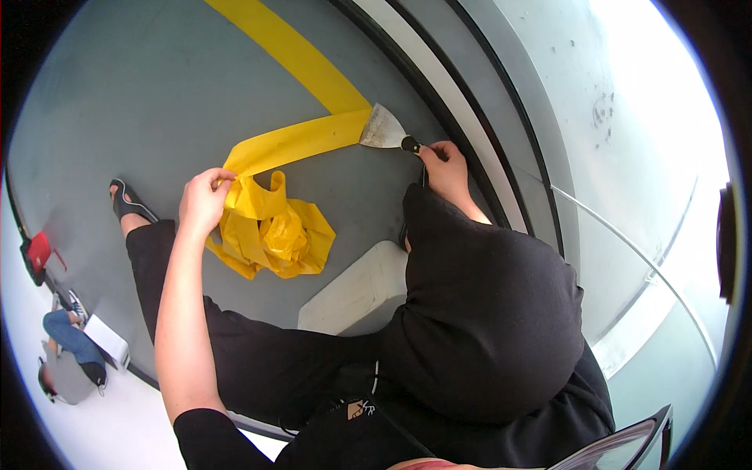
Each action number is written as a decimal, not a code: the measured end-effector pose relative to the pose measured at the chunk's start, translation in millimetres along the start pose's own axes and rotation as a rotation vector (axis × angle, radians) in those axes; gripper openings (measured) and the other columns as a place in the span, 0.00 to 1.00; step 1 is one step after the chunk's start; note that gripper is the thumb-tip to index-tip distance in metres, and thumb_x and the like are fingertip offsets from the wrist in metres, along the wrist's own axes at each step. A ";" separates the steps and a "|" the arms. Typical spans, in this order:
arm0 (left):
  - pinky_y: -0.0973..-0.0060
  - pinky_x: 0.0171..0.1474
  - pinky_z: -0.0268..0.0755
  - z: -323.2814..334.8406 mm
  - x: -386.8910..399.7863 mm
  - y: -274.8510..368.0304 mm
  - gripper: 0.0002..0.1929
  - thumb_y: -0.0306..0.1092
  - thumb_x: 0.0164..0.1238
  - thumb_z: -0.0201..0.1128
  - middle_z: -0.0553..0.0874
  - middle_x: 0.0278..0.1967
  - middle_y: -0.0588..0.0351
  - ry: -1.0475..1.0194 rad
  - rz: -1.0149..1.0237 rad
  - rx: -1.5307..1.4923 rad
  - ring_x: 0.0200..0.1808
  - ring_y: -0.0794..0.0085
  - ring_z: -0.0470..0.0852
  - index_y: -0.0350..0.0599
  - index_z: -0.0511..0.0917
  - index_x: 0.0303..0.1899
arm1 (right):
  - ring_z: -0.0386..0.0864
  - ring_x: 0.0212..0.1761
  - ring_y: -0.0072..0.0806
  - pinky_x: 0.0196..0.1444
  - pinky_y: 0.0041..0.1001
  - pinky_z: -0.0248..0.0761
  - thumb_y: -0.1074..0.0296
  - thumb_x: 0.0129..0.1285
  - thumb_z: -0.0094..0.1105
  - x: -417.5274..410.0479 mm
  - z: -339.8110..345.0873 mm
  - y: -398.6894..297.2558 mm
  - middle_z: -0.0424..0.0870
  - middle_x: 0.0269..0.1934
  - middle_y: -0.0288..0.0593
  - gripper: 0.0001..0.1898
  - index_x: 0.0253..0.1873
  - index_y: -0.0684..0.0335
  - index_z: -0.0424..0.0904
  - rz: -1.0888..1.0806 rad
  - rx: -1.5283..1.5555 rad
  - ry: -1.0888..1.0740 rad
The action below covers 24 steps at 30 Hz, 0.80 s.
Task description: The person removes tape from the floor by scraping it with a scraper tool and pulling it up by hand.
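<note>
My left hand (204, 198) pinches a loose strip of yellow floor tape (299, 141), which runs from my fingers to the scraper blade. Below my fingers a crumpled heap of peeled yellow tape (282, 235) lies on the grey floor. My right hand (445, 170) grips the black handle of a putty knife (383, 128). Its broad, stained metal blade meets the strip where this folds back from the tape line (294, 56) on the floor. Whether the blade edge is under the tape cannot be seen.
A white block-like seat (358, 288) stands between my legs. Dark and white wall trim (446, 64) curves close by my right hand. To the far left are a red dustpan-like object (39, 251) and a person (70, 346) seated beside a white box (107, 341).
</note>
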<state>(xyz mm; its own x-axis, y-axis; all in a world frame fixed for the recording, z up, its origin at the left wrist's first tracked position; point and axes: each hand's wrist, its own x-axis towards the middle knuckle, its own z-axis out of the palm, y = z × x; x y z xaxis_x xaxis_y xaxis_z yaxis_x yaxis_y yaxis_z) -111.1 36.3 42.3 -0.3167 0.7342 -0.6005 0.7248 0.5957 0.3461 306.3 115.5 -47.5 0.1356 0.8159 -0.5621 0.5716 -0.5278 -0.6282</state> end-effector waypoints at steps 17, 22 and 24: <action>0.71 0.43 0.75 -2.3 8.5 7.3 0.11 0.33 0.69 0.62 0.87 0.31 0.52 0.003 -0.008 0.033 0.33 0.67 0.84 0.43 0.86 0.48 | 0.84 0.47 0.41 0.52 0.34 0.73 0.56 0.62 0.66 -9.8 -20.9 11.6 0.86 0.42 0.54 0.18 0.47 0.66 0.82 -0.070 -0.044 0.007; 0.70 0.43 0.76 -3.4 6.3 9.8 0.11 0.33 0.69 0.62 0.87 0.33 0.52 -0.012 -0.038 0.073 0.35 0.66 0.85 0.42 0.85 0.48 | 0.84 0.47 0.40 0.51 0.34 0.73 0.54 0.61 0.67 -2.2 -10.1 15.3 0.86 0.42 0.53 0.19 0.46 0.65 0.83 -0.168 -0.079 0.045; 0.69 0.42 0.75 -0.2 8.6 3.8 0.11 0.35 0.69 0.61 0.87 0.33 0.52 -0.013 -0.031 0.066 0.36 0.64 0.86 0.45 0.86 0.48 | 0.84 0.45 0.38 0.50 0.34 0.73 0.52 0.61 0.67 2.1 -2.3 11.6 0.87 0.39 0.52 0.20 0.46 0.66 0.83 -0.107 -0.058 0.002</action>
<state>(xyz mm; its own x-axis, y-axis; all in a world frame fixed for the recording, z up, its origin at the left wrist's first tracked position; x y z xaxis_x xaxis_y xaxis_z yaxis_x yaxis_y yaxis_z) -111.2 44.9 38.6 -0.3321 0.7113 -0.6195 0.7536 0.5950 0.2793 315.1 111.6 -54.7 0.0727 0.8675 -0.4920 0.6286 -0.4229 -0.6527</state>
